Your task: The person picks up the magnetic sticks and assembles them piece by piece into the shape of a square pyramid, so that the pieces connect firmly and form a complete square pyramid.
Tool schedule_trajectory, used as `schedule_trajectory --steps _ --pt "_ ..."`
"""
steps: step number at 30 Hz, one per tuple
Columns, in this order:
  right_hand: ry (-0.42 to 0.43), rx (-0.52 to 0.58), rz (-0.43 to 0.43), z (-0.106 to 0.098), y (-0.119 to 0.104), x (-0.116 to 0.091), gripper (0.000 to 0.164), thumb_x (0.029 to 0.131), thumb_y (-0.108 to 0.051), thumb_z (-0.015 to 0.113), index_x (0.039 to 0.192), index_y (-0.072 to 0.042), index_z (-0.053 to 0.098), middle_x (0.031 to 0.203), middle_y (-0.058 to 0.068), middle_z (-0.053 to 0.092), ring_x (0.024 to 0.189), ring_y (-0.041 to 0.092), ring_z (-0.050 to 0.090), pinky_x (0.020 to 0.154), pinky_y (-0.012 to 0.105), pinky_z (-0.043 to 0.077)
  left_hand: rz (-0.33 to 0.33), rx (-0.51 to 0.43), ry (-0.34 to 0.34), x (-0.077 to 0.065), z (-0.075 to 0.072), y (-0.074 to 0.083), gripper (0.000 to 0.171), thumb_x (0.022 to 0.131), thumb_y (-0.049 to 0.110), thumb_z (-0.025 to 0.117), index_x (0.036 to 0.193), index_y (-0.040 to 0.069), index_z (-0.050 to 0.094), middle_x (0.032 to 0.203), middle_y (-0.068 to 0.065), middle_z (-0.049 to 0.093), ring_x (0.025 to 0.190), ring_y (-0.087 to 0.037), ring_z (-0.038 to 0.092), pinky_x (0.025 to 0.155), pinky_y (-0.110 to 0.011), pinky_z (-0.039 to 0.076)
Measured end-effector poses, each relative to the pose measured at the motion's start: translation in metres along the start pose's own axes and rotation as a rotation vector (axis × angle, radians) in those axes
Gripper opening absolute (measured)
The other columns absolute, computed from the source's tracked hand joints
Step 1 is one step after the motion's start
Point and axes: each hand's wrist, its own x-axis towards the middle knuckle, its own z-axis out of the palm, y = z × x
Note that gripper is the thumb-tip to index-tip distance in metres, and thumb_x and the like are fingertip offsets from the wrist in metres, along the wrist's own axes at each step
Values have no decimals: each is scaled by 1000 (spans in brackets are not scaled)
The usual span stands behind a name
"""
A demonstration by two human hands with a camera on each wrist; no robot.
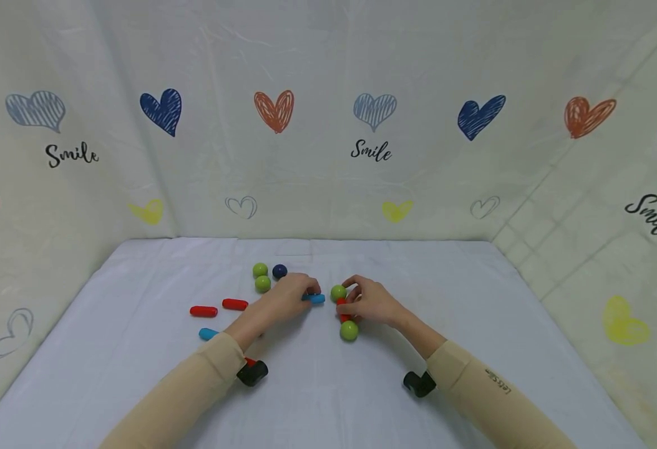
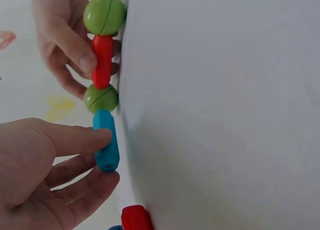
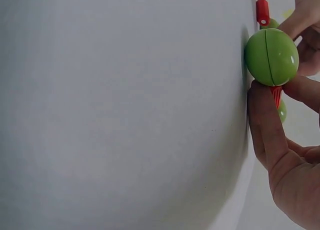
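Observation:
My left hand [image 1: 289, 296] pinches a blue rod [image 2: 106, 145] between thumb and fingers. With its thumb and fingers, my right hand [image 1: 377, 304] holds a red rod [image 2: 102, 62] that has a green ball at each end. The near green ball [image 1: 349, 330] stands toward me; the far green ball [image 1: 338, 293] lies closest to the blue rod. In the head view a small gap separates the blue rod from that ball. The left wrist view shows their edges meeting, one perhaps in front of the other. Fingers partly cover the red rod in the head view.
Left of the hands lie two loose green balls [image 1: 262, 284], a dark blue ball [image 1: 279, 271], red rods [image 1: 203, 311] and another blue rod [image 1: 208, 334]. The left forearm partly hides some pieces. A white cloth [image 1: 463, 280] covers the table; a printed curtain [image 1: 317, 187] hangs behind.

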Motion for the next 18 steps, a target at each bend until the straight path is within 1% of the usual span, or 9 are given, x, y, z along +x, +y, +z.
schedule_trajectory --steps 9,18 --pt "-6 -1 -1 -1 0 1 55 87 -20 83 131 -4 55 92 7 65 72 20 66 68 31 57 2 17 -8 12 3 -1 20 93 4 74 113 6 73 105 -5 70 98 -21 63 95 -38 53" --pt "-15 15 5 -2 -1 -1 53 88 -20 83 131 -5 55 92 7 65 73 20 66 69 31 58 16 20 -22 18 4 0 22 92 1 74 113 5 72 106 -7 71 98 -22 63 95 -38 52"
